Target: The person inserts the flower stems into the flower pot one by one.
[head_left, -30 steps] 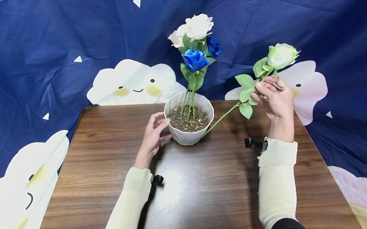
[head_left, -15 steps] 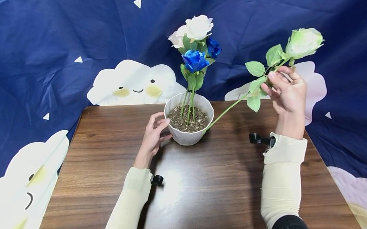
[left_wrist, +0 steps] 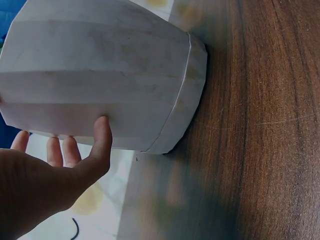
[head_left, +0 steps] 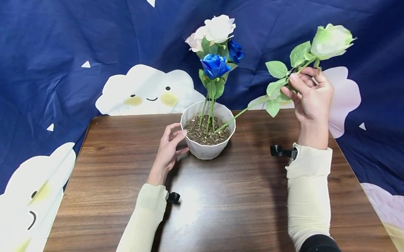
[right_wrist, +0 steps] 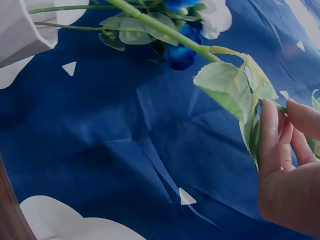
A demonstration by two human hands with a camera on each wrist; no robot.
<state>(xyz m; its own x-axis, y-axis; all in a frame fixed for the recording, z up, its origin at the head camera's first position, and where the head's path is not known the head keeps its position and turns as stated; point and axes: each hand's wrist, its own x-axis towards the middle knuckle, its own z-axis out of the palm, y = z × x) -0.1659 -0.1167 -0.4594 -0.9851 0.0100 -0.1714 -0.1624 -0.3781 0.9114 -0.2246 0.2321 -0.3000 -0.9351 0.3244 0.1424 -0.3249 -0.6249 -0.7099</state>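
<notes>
My right hand [head_left: 312, 96] pinches the stem of a green-white rose [head_left: 332, 41] just below its bloom. The rose slants, its stem passing over the right rim of a white faceted pot [head_left: 206, 151]. Its lower end appears against the soil [head_left: 197, 131]; whether it goes in, I cannot tell. Upright in the pot stand white roses [head_left: 219, 29] and blue roses [head_left: 214, 66]. On the pot's left side my left hand [head_left: 167, 147] rests with loosely bent fingers. The left wrist view shows fingertips touching the pot wall [left_wrist: 90, 85].
The pot stands near the back edge of a brown wooden table [head_left: 123, 162]. Behind it hangs a dark blue cloth [head_left: 68, 41] with clouds and small triangles. A black wrist camera [head_left: 281, 151] sticks out from the right cuff, another [head_left: 172, 198] from the left.
The right hand rises and shifts right, then slightly back left, with the green-white rose. The stem's lower end goes from outside the pot to over the soil. My left hand stays put.
</notes>
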